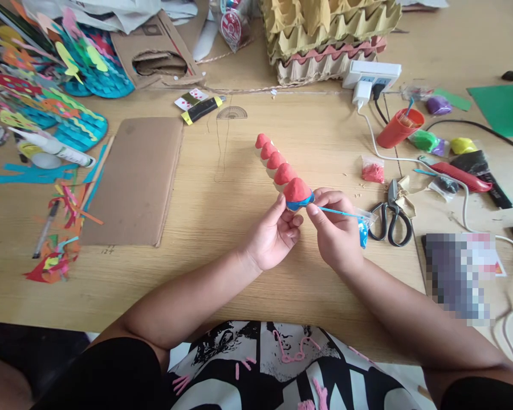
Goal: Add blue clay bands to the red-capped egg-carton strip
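A row of several red clay-like domes (276, 160) runs away from me on pale cup shapes, the nearest being the largest. Around the base of that nearest dome (297, 190) is a blue band (300, 203). My left hand (274, 234) grips the near end from the left, thumb against the blue band. In my right hand (336, 230) is a thin blue stick (337, 212), pinched between thumb and fingers, its tip at the blue band. Just right of my right hand lies a small bag of blue material (363, 230).
Black-handled scissors (392, 213), a red packet (373, 169) and an orange cup (400, 128) are on the right. Cardboard (132, 182) and paper scraps (53, 262) lie left. Egg trays (329, 34) and a power strip (373, 73) stand at the back.
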`<state>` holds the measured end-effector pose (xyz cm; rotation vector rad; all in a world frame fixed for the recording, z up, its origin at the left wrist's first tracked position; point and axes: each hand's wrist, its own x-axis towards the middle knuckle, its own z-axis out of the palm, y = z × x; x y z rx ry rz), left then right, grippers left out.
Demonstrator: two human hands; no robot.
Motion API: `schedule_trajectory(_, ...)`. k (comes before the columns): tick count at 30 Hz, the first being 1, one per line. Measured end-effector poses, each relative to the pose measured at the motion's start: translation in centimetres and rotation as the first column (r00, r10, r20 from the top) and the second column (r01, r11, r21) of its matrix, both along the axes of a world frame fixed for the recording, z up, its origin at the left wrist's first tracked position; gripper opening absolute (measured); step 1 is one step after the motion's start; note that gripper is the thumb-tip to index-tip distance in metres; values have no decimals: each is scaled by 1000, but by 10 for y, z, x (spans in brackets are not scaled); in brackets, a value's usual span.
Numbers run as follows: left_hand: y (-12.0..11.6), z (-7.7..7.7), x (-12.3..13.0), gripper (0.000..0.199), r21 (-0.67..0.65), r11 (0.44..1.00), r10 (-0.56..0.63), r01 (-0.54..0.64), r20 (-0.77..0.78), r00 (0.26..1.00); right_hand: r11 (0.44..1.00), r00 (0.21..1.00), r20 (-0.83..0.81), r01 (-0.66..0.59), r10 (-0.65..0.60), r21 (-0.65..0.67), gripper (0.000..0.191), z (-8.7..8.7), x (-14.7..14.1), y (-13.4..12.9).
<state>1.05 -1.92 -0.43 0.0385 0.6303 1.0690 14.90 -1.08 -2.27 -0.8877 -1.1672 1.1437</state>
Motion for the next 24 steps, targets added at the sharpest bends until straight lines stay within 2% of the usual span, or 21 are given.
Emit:
schedule_trajectory(4,5,5,-3,25,-6,1000,28,-28,-62,998,992,993,-23,115,-116,-51,30,-3,9,10)
schedule_trajectory(6,9,8,-6,25,-6,999,42,-42,-87,995,990,991,-51,122,-126,-76,27,-5,14,17)
schedule_trajectory(9,14,10,-9,23,-7,999,50,-50,-98,994,988,994,-83,55,-67,-143,20,-8,17,24)
schedule_trajectory(11,16,8,-12,22,2,999,33,-33,-84,996,975,994,-110,-32,8,-220,24,-9,15,24)
schedule_trajectory(14,19,3,-15,24,42,998,-40,43,-68,997,915,963,-188,-247,195,-318,40,-8,10,19)
schedule_trajectory(16,20,-3,-17,32,88,990,-101,108,-78,992,873,935,-223,-341,276,-350,45,-6,7,15)
schedule_trajectory(22,20,-10,-18,46,167,972,-136,165,-176,975,839,898,-357,-391,257,-379,42,-5,7,15)
schedule_trajectory(24,19,-9,-18,45,198,962,-144,186,-208,967,828,874,-425,-409,235,-384,41,-4,7,17)
